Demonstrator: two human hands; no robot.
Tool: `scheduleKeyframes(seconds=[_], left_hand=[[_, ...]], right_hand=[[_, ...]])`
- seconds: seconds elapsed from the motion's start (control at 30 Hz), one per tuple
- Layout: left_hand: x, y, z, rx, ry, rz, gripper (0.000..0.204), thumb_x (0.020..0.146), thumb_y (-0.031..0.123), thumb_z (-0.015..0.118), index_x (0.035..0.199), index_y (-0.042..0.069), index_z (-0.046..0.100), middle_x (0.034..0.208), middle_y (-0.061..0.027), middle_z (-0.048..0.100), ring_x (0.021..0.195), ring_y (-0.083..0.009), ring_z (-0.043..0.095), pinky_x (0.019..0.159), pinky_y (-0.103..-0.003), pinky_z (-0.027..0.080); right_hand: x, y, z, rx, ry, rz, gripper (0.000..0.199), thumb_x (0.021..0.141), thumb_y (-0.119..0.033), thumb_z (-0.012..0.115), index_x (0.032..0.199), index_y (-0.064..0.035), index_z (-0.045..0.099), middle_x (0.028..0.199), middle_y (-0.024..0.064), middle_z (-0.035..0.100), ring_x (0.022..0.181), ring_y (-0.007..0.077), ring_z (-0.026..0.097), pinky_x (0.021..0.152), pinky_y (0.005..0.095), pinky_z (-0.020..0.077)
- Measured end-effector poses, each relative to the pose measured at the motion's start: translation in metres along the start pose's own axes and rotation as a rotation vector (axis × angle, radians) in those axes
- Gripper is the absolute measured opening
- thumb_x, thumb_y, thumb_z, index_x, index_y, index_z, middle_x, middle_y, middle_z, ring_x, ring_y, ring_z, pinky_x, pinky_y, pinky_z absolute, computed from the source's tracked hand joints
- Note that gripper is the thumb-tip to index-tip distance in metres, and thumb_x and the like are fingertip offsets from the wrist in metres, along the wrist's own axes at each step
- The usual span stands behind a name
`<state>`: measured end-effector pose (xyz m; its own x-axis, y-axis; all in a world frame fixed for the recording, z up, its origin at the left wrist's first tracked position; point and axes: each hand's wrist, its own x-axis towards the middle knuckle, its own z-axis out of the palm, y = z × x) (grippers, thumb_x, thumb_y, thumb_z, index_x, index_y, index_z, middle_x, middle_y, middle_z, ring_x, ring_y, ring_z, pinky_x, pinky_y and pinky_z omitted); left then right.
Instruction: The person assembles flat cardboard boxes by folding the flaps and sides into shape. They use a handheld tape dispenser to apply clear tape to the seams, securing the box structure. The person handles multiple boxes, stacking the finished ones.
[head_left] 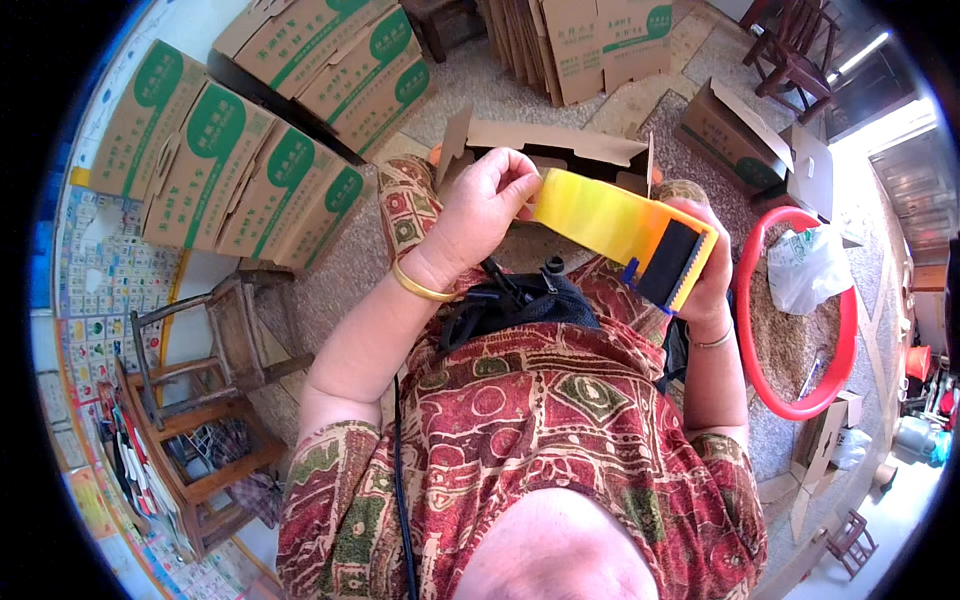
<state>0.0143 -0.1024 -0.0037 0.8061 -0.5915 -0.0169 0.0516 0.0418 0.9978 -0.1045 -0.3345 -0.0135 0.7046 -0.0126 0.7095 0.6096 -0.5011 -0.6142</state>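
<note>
– What is in the middle?

– A yellow plastic tape dispenser with a black pad [640, 235]. It sits up over the person's lap, in front of an open brown cardboard box [545, 145].

– Who holds it?

– Both hands. The right hand [712, 270] is wrapped around it from behind. The left hand [485, 205] is closed, and its fingers pinch the yellow tape end.

– What else is near?

– A gold bangle [420, 287] on the left wrist. A red plastic hoop [790, 310] lies on the floor to the right, with a white plastic bag [805, 268] in it. Stacked brown boxes with green marks [240, 150] are on the left, by a wooden chair [215, 350].
</note>
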Motion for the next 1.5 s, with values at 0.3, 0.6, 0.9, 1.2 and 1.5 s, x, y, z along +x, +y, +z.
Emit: scheduleKeyframes(seconds=[0.3, 0.6, 0.9, 1.2, 1.5], left_hand=[[-0.010, 0.040, -0.013, -0.212, -0.080, 0.071, 0.007, 0.093, 0.011, 0.049, 0.095, 0.004, 0.050, 0.083, -0.0025, 0.055, 0.074, -0.0101, 0.053, 0.072, -0.023, 0.046], [-0.011, 0.075, -0.016, -0.575, -0.226, 0.077, 0.012, 0.092, 0.012, 0.051, 0.098, 0.001, 0.050, 0.085, -0.0070, 0.057, 0.076, -0.0137, 0.057, 0.072, -0.026, 0.049], [-0.004, 0.091, 0.007, -0.882, -0.419, 0.231, 0.009, 0.092, 0.013, 0.048, 0.093, 0.005, 0.043, 0.087, -0.0041, 0.043, 0.083, -0.0133, 0.045, 0.075, -0.030, 0.038], [-0.006, 0.115, 0.022, -1.067, -0.476, 0.339, 0.008, 0.088, 0.005, 0.049, 0.093, 0.008, 0.043, 0.088, -0.0008, 0.040, 0.079, -0.0103, 0.044, 0.076, -0.032, 0.035], [-0.002, 0.133, 0.033, -1.361, -0.592, 0.318, 0.013, 0.083, -0.003, 0.049, 0.085, 0.008, 0.042, 0.084, -0.0009, 0.040, 0.078, -0.0119, 0.044, 0.078, -0.032, 0.036]], right_hand=[[0.026, -0.011, -0.020, -0.443, -0.259, 0.108, 0.079, 0.048, -0.009, 0.074, 0.122, -0.0075, 0.044, 0.096, 0.0141, 0.056, 0.091, 0.0357, 0.053, 0.086, 0.0430, 0.0402], [0.040, -0.016, -0.021, -0.380, -0.405, 0.204, 0.082, 0.055, -0.016, 0.079, 0.127, -0.0076, 0.041, 0.109, 0.0152, 0.057, 0.101, 0.0323, 0.055, 0.087, 0.0390, 0.0430], [-0.002, 0.011, 0.000, 0.328, -0.257, 0.458, 0.093, 0.058, -0.022, 0.087, 0.131, -0.0009, 0.034, 0.123, 0.0079, 0.049, 0.114, 0.0167, 0.047, 0.097, 0.0322, 0.0390], [-0.029, 0.028, 0.028, 0.514, -0.165, 0.493, 0.081, 0.062, -0.018, 0.085, 0.127, -0.0011, 0.040, 0.117, 0.0061, 0.054, 0.107, 0.0159, 0.051, 0.094, 0.0318, 0.0423], [-0.041, 0.029, 0.058, 0.841, -0.116, 0.631, 0.089, 0.062, -0.024, 0.084, 0.132, -0.0023, 0.034, 0.127, 0.0080, 0.047, 0.118, 0.0196, 0.045, 0.099, 0.0351, 0.0385]])
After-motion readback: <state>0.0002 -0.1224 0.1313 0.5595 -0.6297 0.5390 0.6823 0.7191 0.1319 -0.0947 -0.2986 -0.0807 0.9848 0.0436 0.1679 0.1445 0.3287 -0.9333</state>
